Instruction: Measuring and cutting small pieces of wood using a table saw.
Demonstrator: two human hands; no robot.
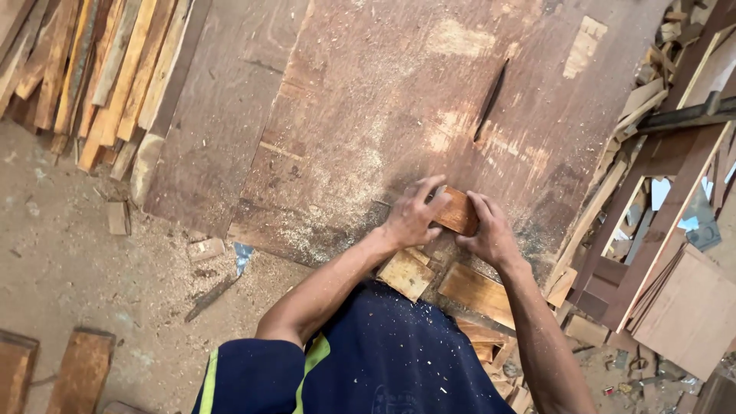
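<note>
Where sawdust lies, both hands (pixel 452 218) on a wood block (pixel 458 211) atop worn plywood table (pixel 368 115).

wood block (pixel 458 211): reddish-brown | tabletop (pixel 368 115): dusty brown | shirt (pixel 383 368): navy, yellow-striped

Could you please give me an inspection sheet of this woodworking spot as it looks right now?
Surface: worn brown table top, dusted with sawdust, with a dark blade slot.
Job's things: small reddish wood block lying on the table's near edge.
Clutter: offcut pieces below the edge; stacked wood strips at upper left.
Grippers: left hand and right hand both grip the block.
Cables: nothing seen.
Surroundings: dusty floor with scraps; boards leaning at right.
</note>
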